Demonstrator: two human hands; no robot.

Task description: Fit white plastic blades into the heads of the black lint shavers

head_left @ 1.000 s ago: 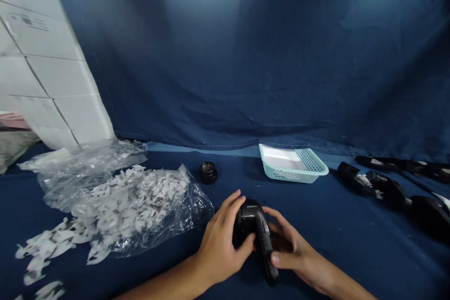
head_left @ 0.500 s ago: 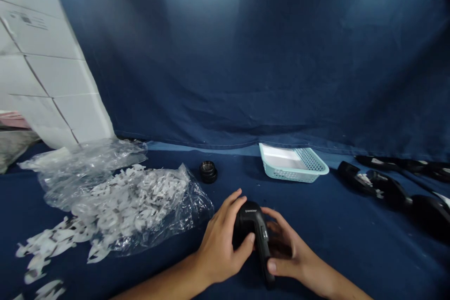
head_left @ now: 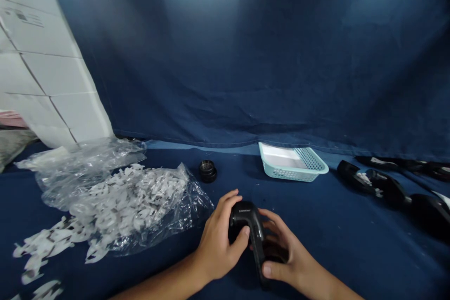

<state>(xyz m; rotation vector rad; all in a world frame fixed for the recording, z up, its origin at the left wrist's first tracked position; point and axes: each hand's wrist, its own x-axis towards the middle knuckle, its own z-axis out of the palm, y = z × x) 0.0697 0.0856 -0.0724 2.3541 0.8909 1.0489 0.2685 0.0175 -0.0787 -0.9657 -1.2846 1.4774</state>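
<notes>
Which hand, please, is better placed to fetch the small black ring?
Probably the left hand: the black ring sits just beyond it, while the right hand cradles the black device farther away.

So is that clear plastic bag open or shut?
Open: white pieces lie loose outside the bag on the blue cloth.

device print: small white brand word on the head of the black handheld device [head_left: 246,219], too small to read
carton sticker: printed label [head_left: 21,17] with a dark code block on the white cartons [head_left: 52,79], blurred, unreadable
right-side labels: white patches on the black units [head_left: 385,187] lying at right, no letters legible
numbers, signs: none readable
</notes>
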